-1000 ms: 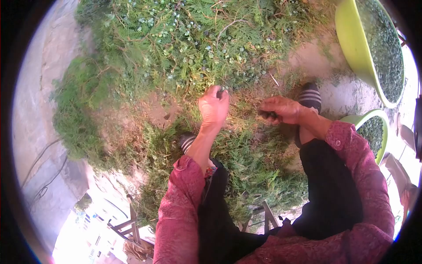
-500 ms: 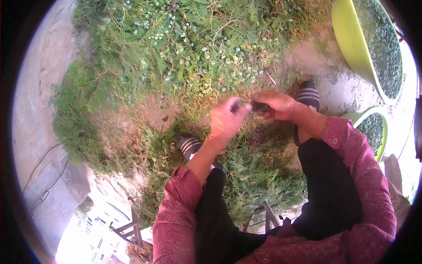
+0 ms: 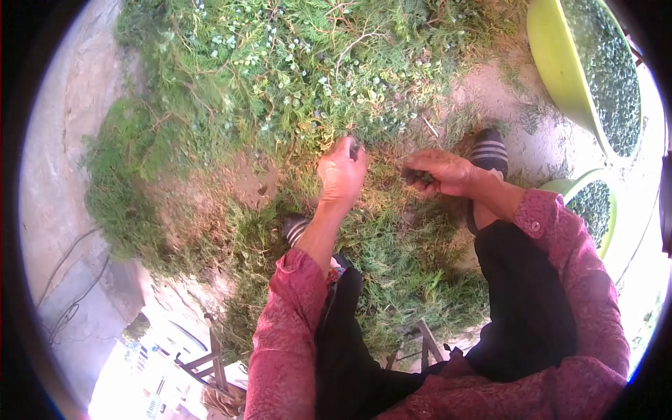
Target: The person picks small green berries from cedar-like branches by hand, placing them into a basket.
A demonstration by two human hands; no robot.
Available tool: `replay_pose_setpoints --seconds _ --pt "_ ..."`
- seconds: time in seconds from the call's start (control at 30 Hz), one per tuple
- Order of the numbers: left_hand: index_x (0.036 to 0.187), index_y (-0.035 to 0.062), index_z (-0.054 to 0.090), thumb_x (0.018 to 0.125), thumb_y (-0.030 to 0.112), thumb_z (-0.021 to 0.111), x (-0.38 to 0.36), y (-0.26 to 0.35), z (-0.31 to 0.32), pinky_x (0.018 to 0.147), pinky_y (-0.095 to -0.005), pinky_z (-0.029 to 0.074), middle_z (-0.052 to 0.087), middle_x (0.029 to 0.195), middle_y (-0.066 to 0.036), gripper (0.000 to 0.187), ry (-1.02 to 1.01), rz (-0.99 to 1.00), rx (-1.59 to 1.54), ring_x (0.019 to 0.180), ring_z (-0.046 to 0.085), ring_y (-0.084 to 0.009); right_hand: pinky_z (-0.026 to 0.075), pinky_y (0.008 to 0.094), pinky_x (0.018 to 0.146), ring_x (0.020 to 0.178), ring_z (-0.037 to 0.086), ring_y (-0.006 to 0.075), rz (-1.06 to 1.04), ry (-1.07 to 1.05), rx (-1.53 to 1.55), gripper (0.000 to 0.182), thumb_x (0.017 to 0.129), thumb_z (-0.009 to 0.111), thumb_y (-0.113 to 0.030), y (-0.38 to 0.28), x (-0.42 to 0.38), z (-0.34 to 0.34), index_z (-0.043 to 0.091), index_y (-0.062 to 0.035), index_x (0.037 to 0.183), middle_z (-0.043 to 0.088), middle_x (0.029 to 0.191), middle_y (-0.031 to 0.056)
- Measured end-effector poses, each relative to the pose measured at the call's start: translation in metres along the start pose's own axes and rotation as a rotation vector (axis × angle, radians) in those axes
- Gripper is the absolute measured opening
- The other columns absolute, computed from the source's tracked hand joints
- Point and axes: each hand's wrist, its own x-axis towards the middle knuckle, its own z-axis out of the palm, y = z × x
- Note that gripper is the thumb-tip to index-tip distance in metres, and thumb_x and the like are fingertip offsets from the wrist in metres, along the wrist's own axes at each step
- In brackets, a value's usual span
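A heap of evergreen sprigs (image 3: 231, 91) bearing small pale green cones spreads in front of me. My left hand (image 3: 341, 169) is at the near edge of the heap, its fingers curled; what lies between the fingertips is hidden. To its right, apart from it, my right hand (image 3: 446, 172) is closed around a small bunch of dark green cones (image 3: 420, 178), which show below its fingers. Cut greenery (image 3: 399, 259) also lies on the ground between my feet.
A large yellow-green tub (image 3: 565, 63) full of small green cones stands at the upper right. Below it is a smaller green-rimmed tub (image 3: 613, 210), similarly filled. My striped shoes (image 3: 490, 150) rest beside the greenery. Wooden legs (image 3: 428, 343) show below, and a cable (image 3: 73, 301) lies at left.
My left hand has moved left and slightly up, away from my right hand, to the sprigs. My right hand has barely moved and still holds the cones.
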Motion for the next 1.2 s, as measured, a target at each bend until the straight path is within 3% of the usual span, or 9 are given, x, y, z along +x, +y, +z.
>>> replay_pose_setpoints --seconds 0.2,0.3,0.37,0.47,0.6,0.83,1.03,1.13,1.2 --pt "0.091 0.0030 0.058 0.074 0.023 0.069 -0.041 0.042 0.000 0.057 -0.0274 0.049 0.063 0.080 -0.010 0.029 -0.295 0.038 -0.342 0.062 0.060 -0.0152 0.044 0.0243 0.054 0.073 0.055 0.0111 -0.060 0.115 0.168 0.031 0.086 0.052 -0.037 -0.009 -0.006 0.021 0.058 -0.0077 0.093 0.058 0.083 0.0006" --pt "0.108 0.0052 0.051 0.070 0.030 0.070 -0.028 0.061 -0.009 0.075 -0.0353 0.048 0.058 0.101 -0.014 0.049 -0.300 0.382 -0.293 0.090 0.059 -0.0220 0.042 0.0239 0.051 0.072 0.053 0.0108 -0.091 0.041 0.237 0.028 0.087 0.051 -0.034 -0.002 0.003 0.010 0.057 -0.0070 0.091 0.056 0.080 0.0023" --pt "0.122 0.0100 0.044 0.068 0.034 0.072 0.003 0.059 -0.020 0.091 -0.0434 0.039 0.040 0.126 -0.017 0.065 -0.077 0.493 0.280 0.118 0.039 -0.0302 0.037 0.0224 0.046 0.065 0.050 0.0104 -0.067 0.071 0.088 0.025 0.088 0.049 -0.031 0.008 0.004 -0.008 0.056 -0.0064 0.086 0.055 0.076 0.0031" --pt "0.124 0.0146 0.044 0.068 0.036 0.072 0.033 0.059 -0.023 0.098 -0.0522 0.029 0.029 0.135 -0.017 0.067 -0.073 0.426 0.437 0.124 0.026 -0.0362 0.034 0.0205 0.041 0.063 0.049 0.0120 -0.032 -0.167 0.158 0.026 0.087 0.054 -0.029 0.007 0.000 -0.015 0.056 -0.0038 0.090 0.053 0.077 0.0036" --pt "0.125 0.0199 0.044 0.065 0.033 0.073 0.018 0.035 -0.007 0.095 -0.0562 0.029 0.019 0.139 -0.013 0.068 -0.310 0.433 0.697 0.125 0.023 -0.0372 0.028 0.0201 0.040 0.059 0.044 0.0103 -0.037 -0.016 0.081 0.024 0.088 0.053 -0.027 0.002 -0.008 -0.003 0.054 -0.0029 0.086 0.051 0.073 0.0030" --pt "0.116 0.0161 0.053 0.069 0.030 0.070 -0.062 -0.002 -0.026 0.094 -0.0543 0.031 0.020 0.140 -0.009 0.051 -0.520 0.407 0.576 0.124 0.023 -0.0399 0.035 0.0200 0.042 0.059 0.049 0.0098 0.007 0.130 -0.024 0.024 0.086 0.055 -0.030 0.001 -0.016 -0.005 0.057 -0.0059 0.088 0.054 0.075 0.0012" --pt "0.098 0.0101 0.061 0.071 0.026 0.068 -0.068 -0.041 -0.067 0.087 -0.0503 0.037 0.035 0.132 -0.012 0.032 -0.232 0.272 0.548 0.112 0.039 -0.0388 0.038 0.0231 0.049 0.068 0.053 0.0115 0.067 0.139 -0.027 0.030 0.083 0.059 -0.035 0.008 -0.020 -0.016 0.058 -0.0060 0.091 0.055 0.081 0.0012" --pt "0.087 0.0071 0.060 0.071 0.020 0.066 -0.053 -0.030 -0.060 0.072 -0.0404 0.044 0.056 0.095 -0.010 0.022 0.024 0.375 0.250 0.079 0.055 -0.0297 0.038 0.0231 0.049 0.068 0.053 0.0115 0.065 0.079 -0.028 0.030 0.084 0.058 -0.035 0.009 -0.019 -0.020 0.058 -0.0062 0.090 0.055 0.081 0.0013" --pt "0.085 0.0071 0.059 0.071 0.019 0.066 -0.043 -0.018 -0.045 0.069 -0.0396 0.045 0.055 0.089 -0.009 0.020 0.013 0.380 0.188 0.077 0.055 -0.0285 0.037 0.0232 0.050 0.067 0.053 0.0114 0.059 0.048 -0.021 0.029 0.084 0.058 -0.035 0.009 -0.018 -0.018 0.059 -0.0064 0.088 0.055 0.081 0.0012"
